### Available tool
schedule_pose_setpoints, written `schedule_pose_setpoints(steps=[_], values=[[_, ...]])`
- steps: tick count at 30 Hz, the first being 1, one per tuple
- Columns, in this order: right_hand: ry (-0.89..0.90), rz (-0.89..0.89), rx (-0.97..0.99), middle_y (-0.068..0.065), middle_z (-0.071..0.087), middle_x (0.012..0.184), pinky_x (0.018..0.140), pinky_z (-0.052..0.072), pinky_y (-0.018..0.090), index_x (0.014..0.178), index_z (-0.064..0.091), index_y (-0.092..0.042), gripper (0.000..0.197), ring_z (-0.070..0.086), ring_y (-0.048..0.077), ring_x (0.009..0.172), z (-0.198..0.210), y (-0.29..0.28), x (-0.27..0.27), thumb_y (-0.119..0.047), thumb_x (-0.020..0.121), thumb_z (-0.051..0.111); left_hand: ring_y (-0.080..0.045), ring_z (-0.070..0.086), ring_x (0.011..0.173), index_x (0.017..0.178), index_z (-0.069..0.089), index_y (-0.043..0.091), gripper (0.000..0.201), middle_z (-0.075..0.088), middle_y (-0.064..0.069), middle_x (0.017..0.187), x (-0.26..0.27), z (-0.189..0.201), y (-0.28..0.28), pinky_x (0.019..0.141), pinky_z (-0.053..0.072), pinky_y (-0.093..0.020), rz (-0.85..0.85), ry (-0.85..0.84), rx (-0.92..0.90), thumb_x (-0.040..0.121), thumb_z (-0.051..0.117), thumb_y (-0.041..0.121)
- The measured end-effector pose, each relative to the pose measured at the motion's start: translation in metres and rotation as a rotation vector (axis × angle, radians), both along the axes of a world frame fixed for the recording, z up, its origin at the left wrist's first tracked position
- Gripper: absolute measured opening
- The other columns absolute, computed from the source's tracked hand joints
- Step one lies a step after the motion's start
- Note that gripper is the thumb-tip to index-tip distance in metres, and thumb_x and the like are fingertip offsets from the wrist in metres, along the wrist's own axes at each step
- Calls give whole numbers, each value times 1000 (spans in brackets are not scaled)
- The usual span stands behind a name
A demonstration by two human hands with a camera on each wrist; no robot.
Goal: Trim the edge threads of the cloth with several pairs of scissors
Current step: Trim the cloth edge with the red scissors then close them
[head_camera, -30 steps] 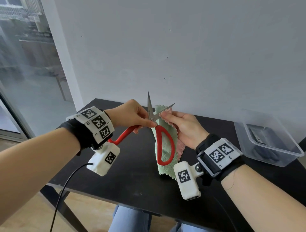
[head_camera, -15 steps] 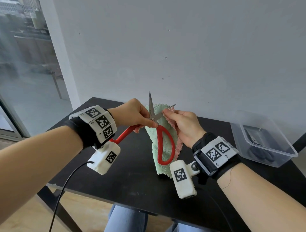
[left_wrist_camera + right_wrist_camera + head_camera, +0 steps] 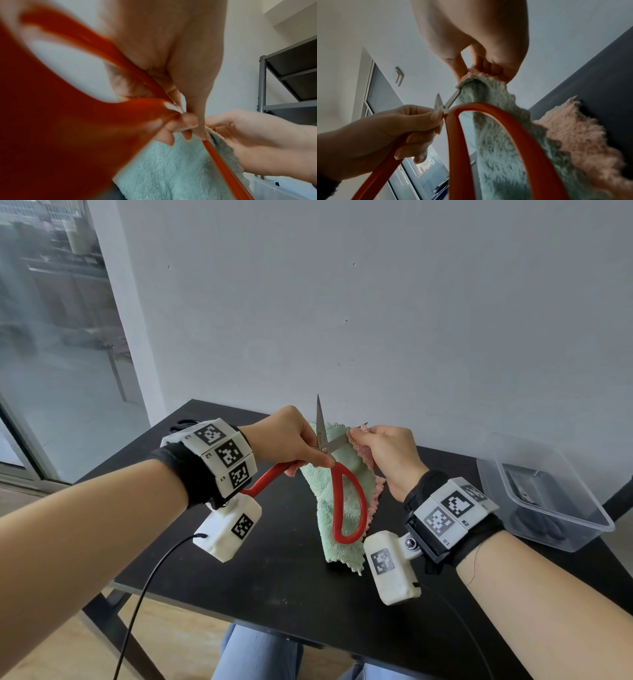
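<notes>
worktop [image 3: 281, 587]: plain black top, pushed up against my grey wall
cloth [image 3: 337, 546]: green fluffy one with a pink side, only its bottom end is resting on the worktop, about the middle
tub [image 3: 544, 529]: clear plastic box sitting at the right edge, some dark stuff inside, can't tell what
</notes>
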State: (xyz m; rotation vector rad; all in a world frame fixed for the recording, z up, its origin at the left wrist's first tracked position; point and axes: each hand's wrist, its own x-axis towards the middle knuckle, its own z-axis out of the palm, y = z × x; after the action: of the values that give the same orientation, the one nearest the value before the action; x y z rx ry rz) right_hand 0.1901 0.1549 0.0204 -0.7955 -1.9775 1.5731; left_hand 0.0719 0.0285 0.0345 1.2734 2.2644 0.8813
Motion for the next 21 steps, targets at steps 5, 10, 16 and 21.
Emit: schedule_pose_setpoints(steps=[5,10,16,21], values=[[-20,6,66,19,67,87,79,50,33,77,68,-4,17,60,22,80,-2,4,-1,-17,87,66,-12,53,44,46,56,12,43,58,-1,46,0,-2,-1,61,50,-17,-6,9,-14,75,77,37],[22,-35,101,26,66,89,82,52,38,95,66,11,27,63,31,80,-3,10,-4,-15,89,63,-12,55,46,52,61,9,41,60,-4,50,-4,0,-5,62,50,-17,-9,8,-18,75,77,38],[172,-97,-115,22,66,94,90,51,34,101,63,13,36,64,31,90,-10,28,1,-21,91,63,-10,60,49,70,65,-6,48,61,-2,52,-12,-1,-20,68,54,-20,2,-45,12,76,74,41],[207,99,-373,17,67,117,100,49,42,111,67,-3,32,63,29,112,-19,15,6,-25,88,64,-10,60,50,72,63,-10,51,61,-3,53,-12,-1,-23,70,54,-19,-5,-39,49,78,73,40]])
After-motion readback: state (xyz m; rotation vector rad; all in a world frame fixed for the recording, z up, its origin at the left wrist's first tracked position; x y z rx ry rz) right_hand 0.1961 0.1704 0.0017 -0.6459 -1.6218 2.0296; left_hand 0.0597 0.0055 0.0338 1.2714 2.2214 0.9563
